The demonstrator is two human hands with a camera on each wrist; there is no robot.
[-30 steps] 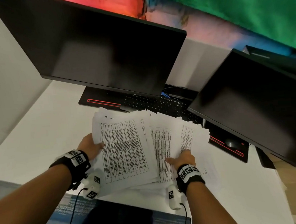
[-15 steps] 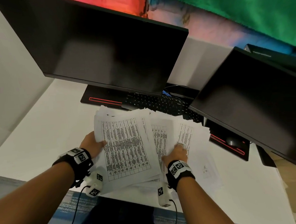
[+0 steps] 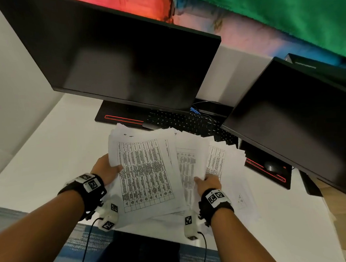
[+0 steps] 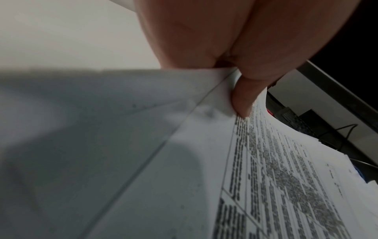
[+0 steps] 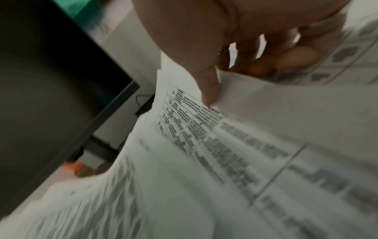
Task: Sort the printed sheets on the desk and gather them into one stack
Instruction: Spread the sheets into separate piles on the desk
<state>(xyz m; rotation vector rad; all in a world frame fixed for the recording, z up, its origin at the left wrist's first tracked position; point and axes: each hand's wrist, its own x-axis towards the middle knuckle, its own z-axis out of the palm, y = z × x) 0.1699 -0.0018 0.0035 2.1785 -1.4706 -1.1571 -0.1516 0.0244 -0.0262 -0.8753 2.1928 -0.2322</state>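
Printed sheets [image 3: 148,168] (fanned) — both hands gripping

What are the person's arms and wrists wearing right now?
Both forearms are bare, with no sleeves. The left hand and right hand each have a black wrist strap bearing white square-coded tags, plus a white tagged camera pod underneath trailing a thin black cable.

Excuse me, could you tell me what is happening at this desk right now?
A person is gathering printed sheets on the desk. The left hand grips a stack by its edge, thumb on top. The right hand pinches some fanned sheets beside it, and more loose sheets lie further right. Nothing is merged yet.
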